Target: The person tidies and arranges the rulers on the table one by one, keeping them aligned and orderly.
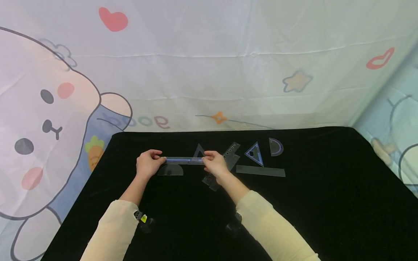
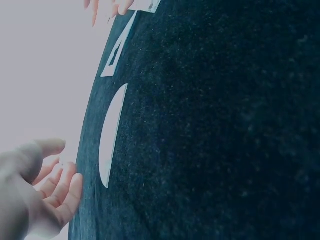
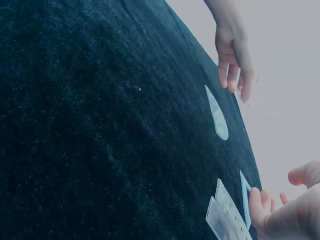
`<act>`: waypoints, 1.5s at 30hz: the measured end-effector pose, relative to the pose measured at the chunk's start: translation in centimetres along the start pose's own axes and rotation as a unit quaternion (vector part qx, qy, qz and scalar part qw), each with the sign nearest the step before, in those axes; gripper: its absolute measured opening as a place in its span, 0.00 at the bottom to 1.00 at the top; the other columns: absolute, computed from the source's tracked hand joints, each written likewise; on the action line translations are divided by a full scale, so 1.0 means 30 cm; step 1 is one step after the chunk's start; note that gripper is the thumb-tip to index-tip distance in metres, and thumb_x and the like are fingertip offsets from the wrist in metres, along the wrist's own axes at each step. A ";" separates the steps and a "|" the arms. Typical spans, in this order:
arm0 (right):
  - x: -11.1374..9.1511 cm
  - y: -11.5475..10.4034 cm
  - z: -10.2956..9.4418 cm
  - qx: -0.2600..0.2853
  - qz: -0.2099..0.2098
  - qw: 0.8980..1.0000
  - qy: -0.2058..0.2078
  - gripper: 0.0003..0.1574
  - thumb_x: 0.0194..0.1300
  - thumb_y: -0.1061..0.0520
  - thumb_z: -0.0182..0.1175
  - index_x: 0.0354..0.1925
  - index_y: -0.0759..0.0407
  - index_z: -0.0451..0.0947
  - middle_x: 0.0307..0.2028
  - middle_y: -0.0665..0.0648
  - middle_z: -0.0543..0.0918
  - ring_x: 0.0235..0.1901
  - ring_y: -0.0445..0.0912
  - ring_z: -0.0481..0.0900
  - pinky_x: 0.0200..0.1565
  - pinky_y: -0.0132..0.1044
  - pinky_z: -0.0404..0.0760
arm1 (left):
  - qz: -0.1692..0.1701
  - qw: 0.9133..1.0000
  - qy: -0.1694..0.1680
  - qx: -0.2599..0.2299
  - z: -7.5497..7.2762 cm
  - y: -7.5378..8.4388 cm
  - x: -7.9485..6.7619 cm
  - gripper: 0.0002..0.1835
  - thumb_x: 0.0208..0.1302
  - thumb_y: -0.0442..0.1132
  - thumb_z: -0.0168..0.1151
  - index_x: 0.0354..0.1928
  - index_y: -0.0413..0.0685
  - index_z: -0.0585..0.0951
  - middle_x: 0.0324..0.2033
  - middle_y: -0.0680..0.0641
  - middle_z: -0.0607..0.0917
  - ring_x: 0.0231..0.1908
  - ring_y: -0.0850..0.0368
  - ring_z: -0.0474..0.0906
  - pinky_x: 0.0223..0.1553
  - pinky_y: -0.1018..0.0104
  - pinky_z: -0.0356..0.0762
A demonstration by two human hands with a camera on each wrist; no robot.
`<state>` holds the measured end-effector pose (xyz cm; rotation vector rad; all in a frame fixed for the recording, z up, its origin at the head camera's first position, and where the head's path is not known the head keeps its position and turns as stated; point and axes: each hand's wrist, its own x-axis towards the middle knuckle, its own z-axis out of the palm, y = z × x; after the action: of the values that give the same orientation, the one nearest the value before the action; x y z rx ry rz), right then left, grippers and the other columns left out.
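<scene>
A clear ruler (image 1: 184, 160) with a blue stripe stretches level between my two hands, over the black cloth. My left hand (image 1: 149, 165) pinches its left end between thumb and fingers. At the right end, my right hand (image 1: 215, 164) grips it the same way. Just below the ruler in the head view lies a clear protractor (image 1: 171, 170). A clear set square (image 1: 198, 148) shows behind it, partly covered. In both wrist views the ruler is barely visible against the pale backdrop.
Clear ruler-like pieces (image 1: 232, 154) overlap beside and under my right hand. Further right lie a blue-edged set square (image 1: 258, 156), a blue-edged protractor (image 1: 277, 148) and a frosted ruler (image 1: 260, 171). A printed curtain (image 1: 209, 72) hangs behind the black-covered table (image 1: 326, 203).
</scene>
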<state>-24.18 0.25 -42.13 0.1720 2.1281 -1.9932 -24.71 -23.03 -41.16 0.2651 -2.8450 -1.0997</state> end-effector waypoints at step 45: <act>-0.017 -0.050 0.015 0.119 -0.011 0.991 -0.056 0.21 0.63 0.62 0.53 0.56 0.59 0.70 0.46 0.60 0.74 0.40 0.47 0.76 0.40 0.36 0.82 | -0.028 0.936 -0.276 -0.219 -0.085 -0.045 -0.244 0.15 0.64 0.40 0.55 0.47 0.38 0.72 0.35 0.42 0.79 0.31 0.56 0.79 0.31 0.64 0.82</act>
<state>-23.99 -0.26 -40.58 0.0725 1.8296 -2.2115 -16.99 -24.29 -40.27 -0.0037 -2.9121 -2.0549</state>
